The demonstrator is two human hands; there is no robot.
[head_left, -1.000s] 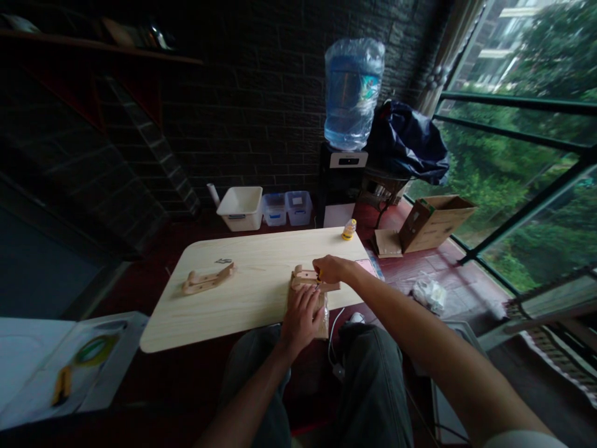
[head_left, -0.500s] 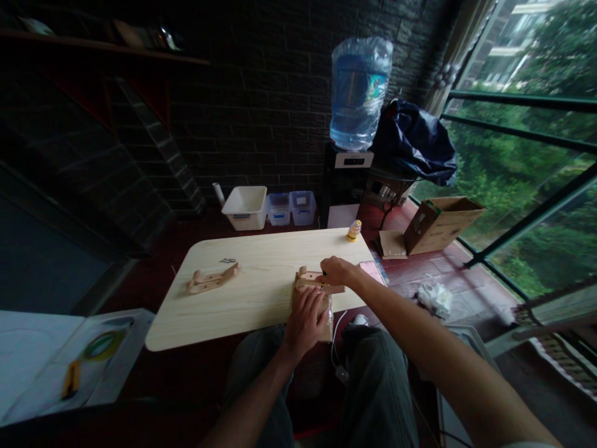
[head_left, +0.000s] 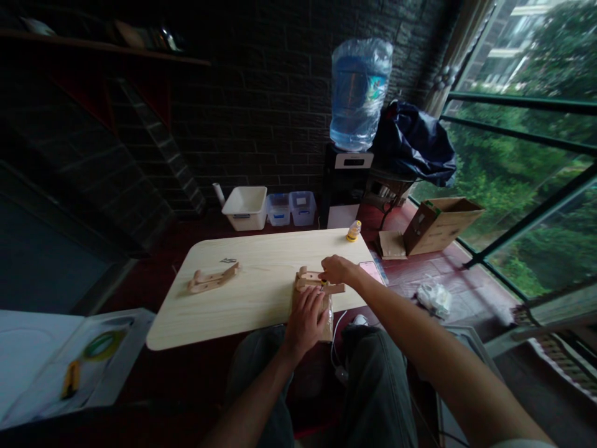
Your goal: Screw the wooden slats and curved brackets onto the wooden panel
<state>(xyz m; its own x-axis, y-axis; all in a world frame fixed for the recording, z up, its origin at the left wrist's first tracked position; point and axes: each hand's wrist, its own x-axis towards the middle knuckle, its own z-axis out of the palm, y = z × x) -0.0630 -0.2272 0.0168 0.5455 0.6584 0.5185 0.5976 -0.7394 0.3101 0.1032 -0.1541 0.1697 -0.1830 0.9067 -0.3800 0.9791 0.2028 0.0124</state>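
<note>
My right hand (head_left: 336,270) is closed around a screwdriver (head_left: 323,284) with a yellow and black handle, held upright over a small wooden frame (head_left: 308,279). The tip is hidden, so I cannot tell what it touches. My left hand (head_left: 305,317) rests on the near side of that frame, its fingers gripping the edge close to the screwdriver. Under the frame lies a brown cardboard piece (head_left: 325,331) with clear plastic on it, jutting past the table edge. A similar wooden frame (head_left: 213,279) stands at the left of the table (head_left: 261,249).
Small dark metal parts (head_left: 228,261) lie near the left frame. A yellow-capped clear bottle (head_left: 354,231) stands at the far right corner, with a phone (head_left: 371,271) by the right edge. Behind are plastic bins (head_left: 245,208) and a water dispenser (head_left: 349,180); a carton (head_left: 441,225) sits right.
My right hand has turned slightly at the wrist, and more of the screwdriver's yellow handle shows. My left hand and the wooden frames have stayed put.
</note>
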